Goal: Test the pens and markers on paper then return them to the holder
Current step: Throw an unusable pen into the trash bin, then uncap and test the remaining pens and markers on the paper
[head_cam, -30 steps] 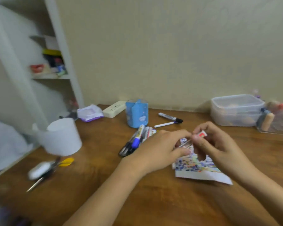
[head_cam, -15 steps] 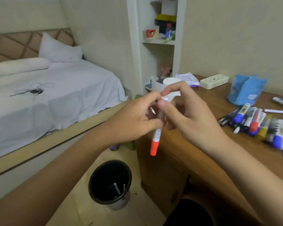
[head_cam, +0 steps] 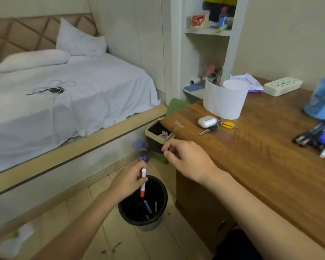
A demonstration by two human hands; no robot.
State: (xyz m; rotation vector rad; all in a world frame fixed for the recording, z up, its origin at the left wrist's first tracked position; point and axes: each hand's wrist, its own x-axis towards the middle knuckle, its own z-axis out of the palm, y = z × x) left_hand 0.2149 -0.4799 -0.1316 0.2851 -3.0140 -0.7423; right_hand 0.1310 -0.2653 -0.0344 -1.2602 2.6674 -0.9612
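Observation:
My left hand (head_cam: 129, 180) pinches a white marker with a red cap (head_cam: 143, 182), held upright with the cap down, right above a black bin (head_cam: 143, 203) on the floor. A few pens lie inside that bin. My right hand (head_cam: 186, 158) hovers at the desk's left edge with loosely curled fingers and holds nothing. Several pens and markers (head_cam: 316, 136) lie in a heap at the desk's right side. The blue holder (head_cam: 322, 102) stands behind them, cut off by the frame edge.
A wooden desk (head_cam: 251, 156) carries a roll of white paper (head_cam: 225, 99), an earbud case with keys (head_cam: 208, 121) and a cream box (head_cam: 282, 86). A green bin (head_cam: 158, 137) and a bottle (head_cam: 142, 151) stand beside the desk. The bed (head_cam: 64, 94) fills the left.
My view swung left from the desk to the floor. My left hand carried the red-capped marker down over the black bin, and my right hand let go of it.

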